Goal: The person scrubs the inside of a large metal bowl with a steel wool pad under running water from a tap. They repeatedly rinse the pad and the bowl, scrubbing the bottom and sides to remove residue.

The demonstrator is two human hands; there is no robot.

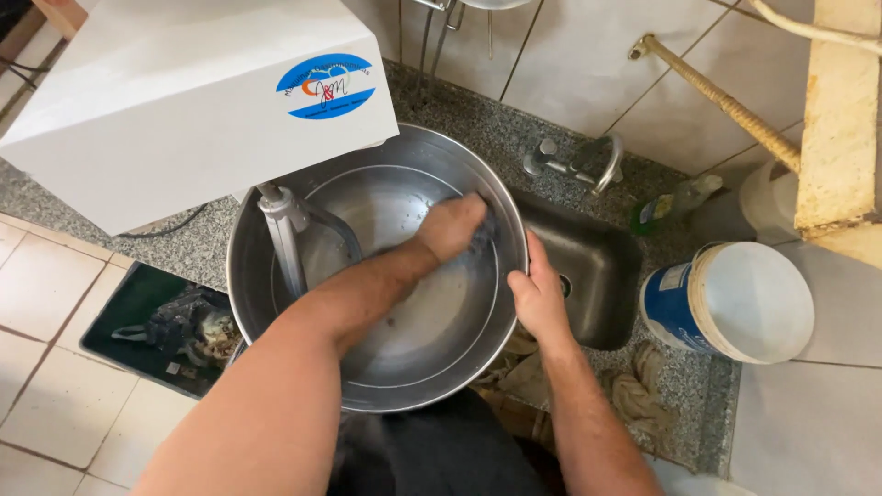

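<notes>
A white boxy mixer housing overhangs the large round steel mixing bowl. Inside it, the left hand presses a dark scrubbing pad against the far wall; the right hand grips the rim.

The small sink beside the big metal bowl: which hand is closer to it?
Right. The right hand grips the bowl rim beside the sink; the left hand scrubs inside the bowl.

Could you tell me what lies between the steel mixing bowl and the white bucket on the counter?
In the head view, the small steel sink lies between the bowl and bucket; the right hand grips the bowl's rim beside it.
</notes>
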